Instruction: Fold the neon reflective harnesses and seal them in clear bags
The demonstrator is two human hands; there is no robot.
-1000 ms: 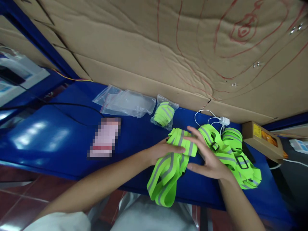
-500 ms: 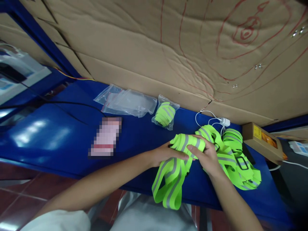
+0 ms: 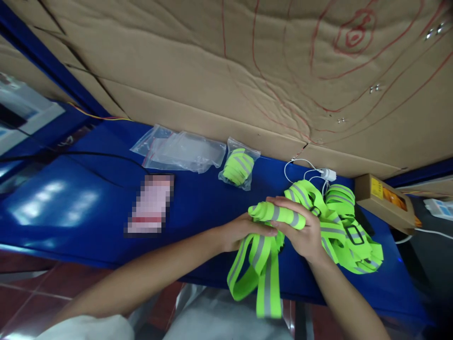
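Both hands are closed around a neon-yellow reflective strap point(image 3: 279, 213) with a grey stripe, folded into a thick bundle above the blue table. My left hand point(image 3: 240, 231) grips its left end from below, thumb pointing right. My right hand point(image 3: 306, 233) wraps the right end, fingers behind and thumb in front. Loose loops of the strap hang below the hands, past the table's front edge. Just right of my right hand lies a heap of similar reflective straps point(image 3: 332, 230) with black buckles. Behind my hands a rolled strap sits in a clear bag point(image 3: 239, 166).
Flat clear zip bags point(image 3: 187, 150) lie along the cardboard wall point(image 3: 184, 71). A pixelated pink rectangle point(image 3: 150, 203) lies on the blue table point(image 3: 85, 208) at left. A white charger point(image 3: 328, 175) with cables and a cardboard box point(image 3: 384, 200) stand at the right back.
My right thumb has shifted off the front of the bundle, which looks narrower now. The hanging loops have swung slightly right and lower. The whole view has shifted a little.
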